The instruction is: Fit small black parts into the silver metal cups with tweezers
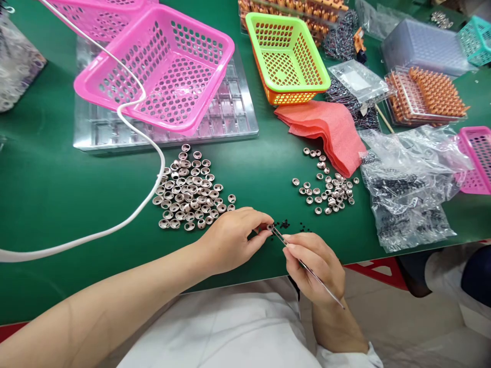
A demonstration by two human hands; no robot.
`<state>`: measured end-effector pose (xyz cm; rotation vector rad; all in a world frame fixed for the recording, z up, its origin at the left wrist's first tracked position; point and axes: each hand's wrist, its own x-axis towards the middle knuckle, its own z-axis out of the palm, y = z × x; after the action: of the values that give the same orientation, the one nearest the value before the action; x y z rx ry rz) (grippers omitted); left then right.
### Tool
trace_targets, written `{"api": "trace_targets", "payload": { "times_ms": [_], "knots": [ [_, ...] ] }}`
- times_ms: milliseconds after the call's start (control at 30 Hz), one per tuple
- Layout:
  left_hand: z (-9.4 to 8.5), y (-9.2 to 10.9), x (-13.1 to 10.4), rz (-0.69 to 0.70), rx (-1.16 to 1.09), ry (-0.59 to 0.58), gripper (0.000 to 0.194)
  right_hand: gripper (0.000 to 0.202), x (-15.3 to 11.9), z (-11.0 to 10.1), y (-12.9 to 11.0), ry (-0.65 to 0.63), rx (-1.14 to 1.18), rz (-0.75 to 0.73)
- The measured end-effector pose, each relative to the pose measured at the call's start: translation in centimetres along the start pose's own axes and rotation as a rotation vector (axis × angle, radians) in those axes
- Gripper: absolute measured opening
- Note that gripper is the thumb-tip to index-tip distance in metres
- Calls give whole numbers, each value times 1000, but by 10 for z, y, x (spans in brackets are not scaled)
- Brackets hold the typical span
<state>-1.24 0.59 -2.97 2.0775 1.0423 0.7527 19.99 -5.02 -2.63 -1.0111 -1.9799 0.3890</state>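
Observation:
Between thumb and forefinger, my left hand (pixel 236 237) pinches one small metal ring (pixel 270 227), mostly hidden by the fingertips. A pair of tweezers (pixel 320 280) is gripped in my right hand (pixel 316 266), its tips touching or very close to that ring. Whether the tips hold anything is too small to tell. Just beyond the tips, tiny black pieces (pixel 284 224) lie scattered on the green table. A large pile of silvery-pink metal rings (pixel 192 191) sits beyond my left hand. Past my right hand lies a smaller group of similar rings (pixel 337 191).
A pink basket (pixel 180 92) rests on a clear plastic tray (pixel 241 112), with a white cable (pixel 141 133) crossing in front. Farther right are a green basket (pixel 287 61), a red cloth (pixel 333 133), plastic bags (pixel 414 189) and orange parts (pixel 437 92). The table's front edge (pixel 238 283) runs near my body.

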Motion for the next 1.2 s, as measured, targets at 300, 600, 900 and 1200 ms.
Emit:
{"api": "trace_targets", "payload": {
  "times_ms": [300,600,900,1200],
  "knots": [
    [0,2,1,62,-44,-30,9,34,0,-13,-2,123,75,142],
    [0,5,-2,227,-129,-51,9,37,-1,-11,16,-204,-53,-92],
    [1,8,-1,308,-188,-62,9,33,-7,-16,20,-302,-115,-253],
    [4,14,-7,301,-248,-29,13,27,2,-21,12,-306,-142,-382]
  ]
}}
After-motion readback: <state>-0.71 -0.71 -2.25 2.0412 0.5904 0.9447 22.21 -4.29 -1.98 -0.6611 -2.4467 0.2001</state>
